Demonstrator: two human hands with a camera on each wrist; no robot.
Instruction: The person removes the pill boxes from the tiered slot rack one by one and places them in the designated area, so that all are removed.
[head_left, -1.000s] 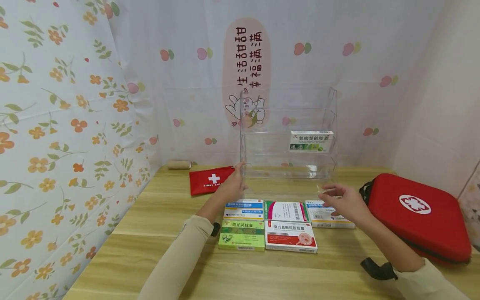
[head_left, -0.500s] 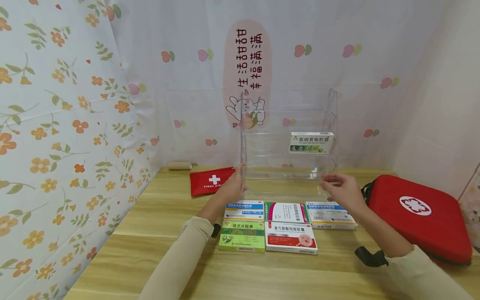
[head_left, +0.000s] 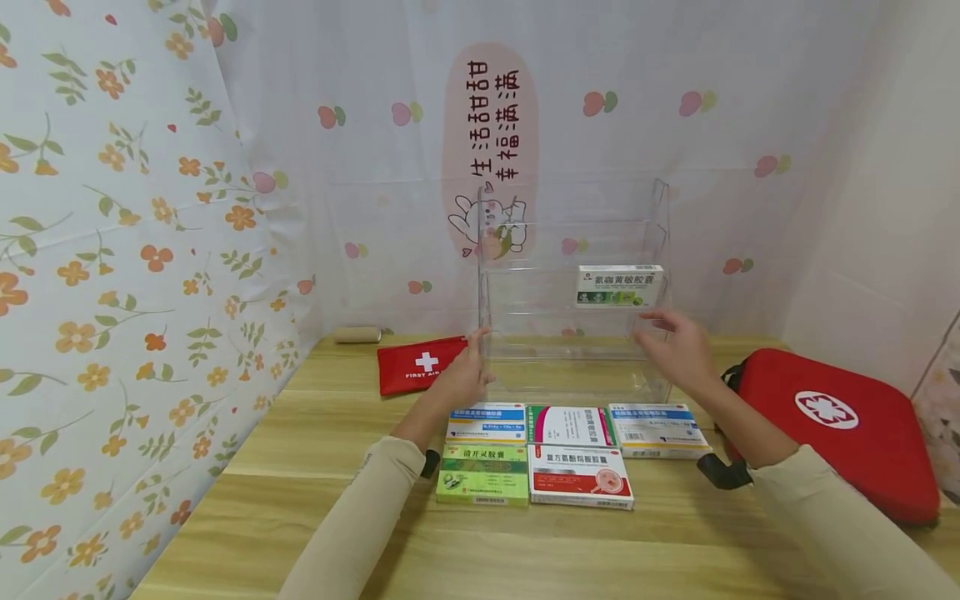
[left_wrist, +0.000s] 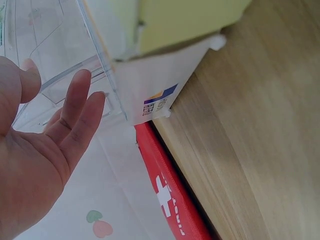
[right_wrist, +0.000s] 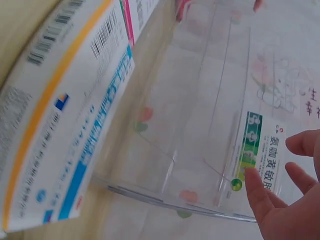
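Observation:
A clear tiered display rack (head_left: 570, 360) stands at the back of the table. My left hand (head_left: 463, 375) is at its left side; in the left wrist view its fingers (left_wrist: 82, 122) are slightly bent by the clear panel, with a gap to the thumb. My right hand (head_left: 678, 350) is by the rack's right side, just below a white and green capsule box (head_left: 619, 286) standing on a tier. In the right wrist view the spread fingers (right_wrist: 257, 192) overlap that box, holding nothing; contact cannot be told.
In front of the rack lie several medicine boxes, among them a green one (head_left: 482, 475), a red and white one (head_left: 580, 477) and a blue and white one (head_left: 656, 429). A red first-aid pouch (head_left: 405, 367) lies left, a red case (head_left: 832, 425) right.
My right hand has risen from the blue and white box at the right, along the rack's right side, to just below the standing box. The left hand has stayed at the rack's left side.

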